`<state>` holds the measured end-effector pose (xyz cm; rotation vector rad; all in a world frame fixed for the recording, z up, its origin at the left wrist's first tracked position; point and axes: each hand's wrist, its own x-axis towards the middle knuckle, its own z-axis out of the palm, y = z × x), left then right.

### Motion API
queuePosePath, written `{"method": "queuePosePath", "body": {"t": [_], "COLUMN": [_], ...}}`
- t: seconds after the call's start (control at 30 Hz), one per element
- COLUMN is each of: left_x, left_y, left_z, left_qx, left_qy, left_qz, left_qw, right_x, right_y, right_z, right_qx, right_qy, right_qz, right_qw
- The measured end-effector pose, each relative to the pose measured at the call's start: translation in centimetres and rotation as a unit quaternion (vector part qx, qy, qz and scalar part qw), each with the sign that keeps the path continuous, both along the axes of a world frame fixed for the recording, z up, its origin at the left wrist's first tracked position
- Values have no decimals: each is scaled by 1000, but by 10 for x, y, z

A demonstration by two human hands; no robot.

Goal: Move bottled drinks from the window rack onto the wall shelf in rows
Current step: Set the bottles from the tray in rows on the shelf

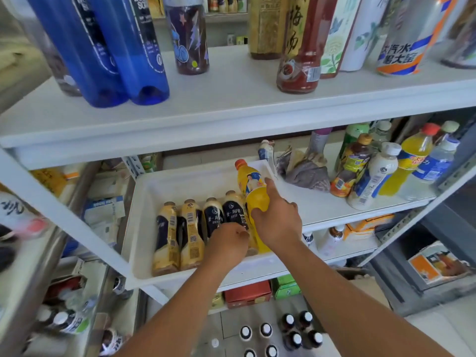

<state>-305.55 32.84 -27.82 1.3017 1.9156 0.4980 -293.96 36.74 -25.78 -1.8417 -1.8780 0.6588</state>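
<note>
A white tray (144,202) sits on the middle shelf and holds several milk-tea bottles (167,238) lying side by side, caps pointing away. My right hand (277,220) grips a yellow juice bottle (253,189) with an orange cap, lying at the right end of that row. My left hand (226,243) rests with curled fingers on the lower part of the dark-labelled bottle (233,212) next to it; I cannot tell whether it grips it.
Upright bottles (373,173) crowd the right of the same shelf, beside a crumpled cloth (309,173). Tall blue bottles (123,47) and others stand on the upper shelf (231,109). Capped bottles (278,333) stand on the floor below. A metal rack (38,266) is at left.
</note>
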Motion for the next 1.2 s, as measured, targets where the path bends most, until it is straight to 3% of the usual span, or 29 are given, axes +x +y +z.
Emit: {"method": "queuePosePath", "body": {"t": [0.17, 0.4, 0.73, 1.07, 1.2], "left_x": [35, 61, 82, 78, 78], "left_y": [25, 51, 82, 102, 107], "left_z": [-13, -20, -27, -24, -30], "left_qx": [-57, -92, -122, -107, -118], "left_qy": [15, 143, 369, 406, 365], "left_qz": [-32, -95, -126, -168, -164], "left_qw": [998, 981, 913, 892, 909], "right_x": [25, 61, 82, 84, 85], "right_y": [1, -3, -8, -9, -12], "right_z": [17, 19, -5, -15, -13], "right_qx": [25, 19, -2, -22, -28], "right_qy": [130, 218, 341, 420, 441], "right_qz": [-34, -61, -61, -65, -68], "right_qw": [991, 974, 938, 905, 895]}}
